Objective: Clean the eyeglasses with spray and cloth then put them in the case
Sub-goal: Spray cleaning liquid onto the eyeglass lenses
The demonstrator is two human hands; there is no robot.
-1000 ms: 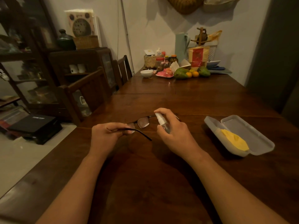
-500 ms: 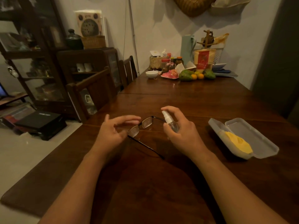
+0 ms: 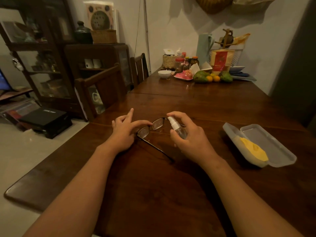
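Observation:
Black-rimmed eyeglasses [image 3: 158, 124] stand tilted on the dark wooden table [image 3: 171, 194], one temple stretched toward me. My left hand [image 3: 124, 132] is at their left lens: forefinger along the top rim, thumb below, seemingly pinching the frame, the other fingers spread. My right hand [image 3: 191, 139] grips a small clear spray bottle [image 3: 178, 130], forefinger on top of the white nozzle, which points at the lenses from just to their right. The open translucent case [image 3: 280, 151] lies to the right, and a yellow cloth [image 3: 254, 149] lies in its near half.
Fruit [image 3: 201, 76], jars, a white bowl [image 3: 164, 73] and a basket crowd the table's far end. Wooden chairs [image 3: 102, 86] stand along the left side. A dark cabinet [image 3: 95, 55] and a black box [image 3: 43, 117] on the floor are further left.
My left hand let go of the temple, opened, then came back onto the front frame at the left lens. The glasses now face the nozzle. My right hand kept hold of the bottle.

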